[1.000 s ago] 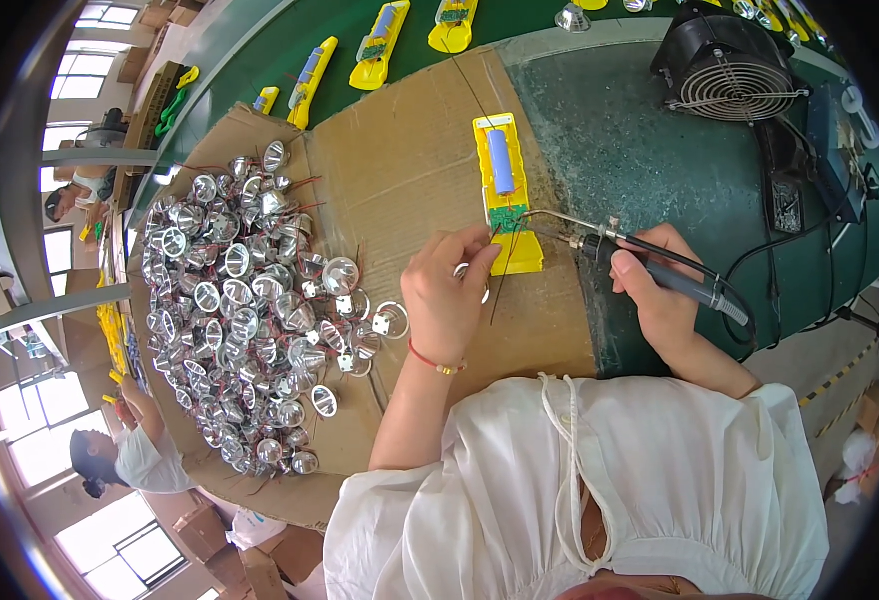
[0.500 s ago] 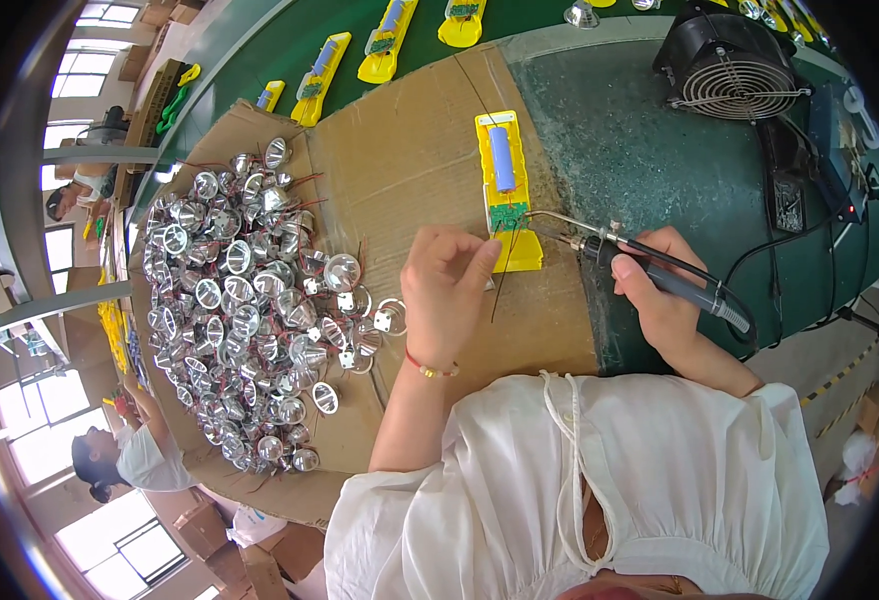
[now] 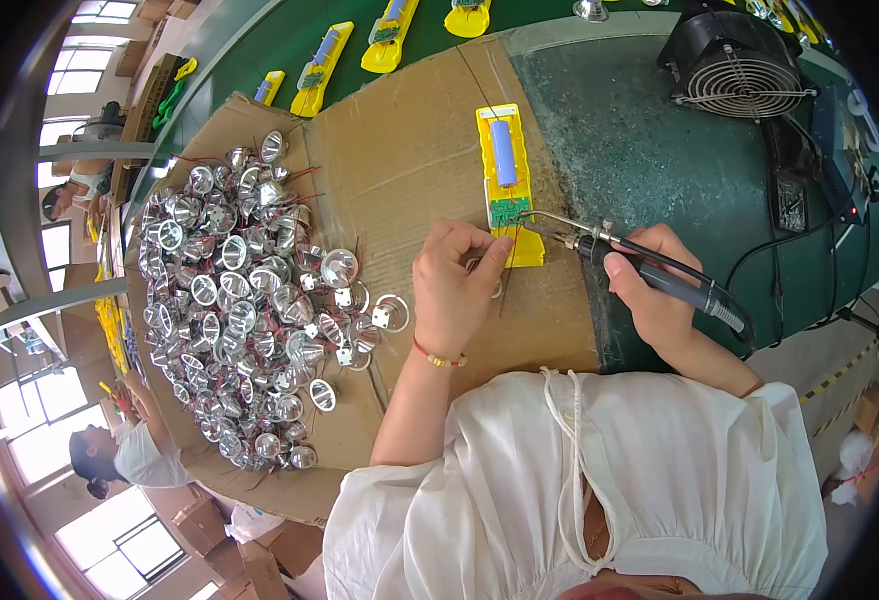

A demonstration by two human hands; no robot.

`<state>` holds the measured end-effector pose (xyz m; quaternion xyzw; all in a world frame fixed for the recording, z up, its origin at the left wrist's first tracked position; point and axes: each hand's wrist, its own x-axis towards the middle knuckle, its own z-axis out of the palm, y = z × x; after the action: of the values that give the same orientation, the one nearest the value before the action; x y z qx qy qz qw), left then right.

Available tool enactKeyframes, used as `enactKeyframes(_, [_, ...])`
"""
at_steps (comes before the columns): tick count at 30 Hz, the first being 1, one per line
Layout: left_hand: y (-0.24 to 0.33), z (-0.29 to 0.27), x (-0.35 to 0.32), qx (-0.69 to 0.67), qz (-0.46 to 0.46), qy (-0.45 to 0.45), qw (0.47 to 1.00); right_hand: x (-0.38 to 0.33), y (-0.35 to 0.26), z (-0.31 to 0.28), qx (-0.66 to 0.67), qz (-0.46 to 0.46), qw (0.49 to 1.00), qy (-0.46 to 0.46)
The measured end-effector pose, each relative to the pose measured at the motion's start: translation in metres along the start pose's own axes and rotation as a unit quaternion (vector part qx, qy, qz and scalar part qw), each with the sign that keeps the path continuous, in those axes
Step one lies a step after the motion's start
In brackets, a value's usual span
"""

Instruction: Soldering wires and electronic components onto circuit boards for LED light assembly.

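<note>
A yellow plastic housing (image 3: 506,180) with a blue cylindrical cell and a small green circuit board lies on a brown cardboard sheet (image 3: 400,170). My right hand (image 3: 655,290) grips a black-handled soldering iron (image 3: 650,270), its metal tip resting at the green board. My left hand (image 3: 455,290) pinches a small silver reflector part with thin wires right beside the housing's near end; the part is mostly hidden under my fingers.
A big heap of silver reflector cups (image 3: 240,300) with wires covers the cardboard's left side. More yellow housings (image 3: 325,65) lie on the green bench behind. A black fan (image 3: 735,65) and a cabled unit (image 3: 810,180) stand at the right. A person (image 3: 120,455) sits at lower left.
My left hand has stayed at the housing's near end, its fingers shifting slightly. The iron's tip holds at the green board.
</note>
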<state>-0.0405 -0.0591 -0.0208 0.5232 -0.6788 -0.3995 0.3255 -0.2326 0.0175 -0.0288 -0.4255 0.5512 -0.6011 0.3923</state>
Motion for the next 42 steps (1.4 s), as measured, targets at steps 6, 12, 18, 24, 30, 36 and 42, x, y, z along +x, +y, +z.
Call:
enactKeyframes(6, [-0.003, -0.002, 0.000, -0.019, -0.050, -0.017, 0.998, -0.002, -0.003, 0.002, 0.023, 0.004, 1.000, 0.021])
enactKeyframes(12, [-0.005, -0.004, 0.002, -0.021, -0.059, -0.022, 0.998, -0.002, -0.002, 0.000, 0.006, -0.008, 1.000, 0.018])
enactKeyframes(18, [0.005, -0.002, 0.008, -0.081, -0.128, 0.015, 0.988, 0.001, -0.002, -0.013, -0.013, -0.013, 0.999, 0.034])
enactKeyframes(24, [0.020, 0.001, 0.047, 0.140, -0.083, -0.145, 0.976, 0.001, 0.002, -0.045, -0.032, 0.010, 0.996, 0.087])
enactKeyframes(30, [0.052, 0.051, 0.202, 0.205, 0.073, -0.039, 0.975, 0.003, 0.012, -0.048, -0.039, 0.011, 0.992, 0.120])
enactKeyframes(36, [0.055, 0.031, 0.293, 0.214, 0.141, 0.204, 0.945, 0.006, 0.018, -0.050, -0.051, 0.019, 0.993, 0.109])
enactKeyframes(42, [0.007, 0.034, 0.274, 0.408, 0.087, 0.019, 0.909, 0.010, 0.015, -0.046, -0.037, 0.026, 0.996, 0.077])
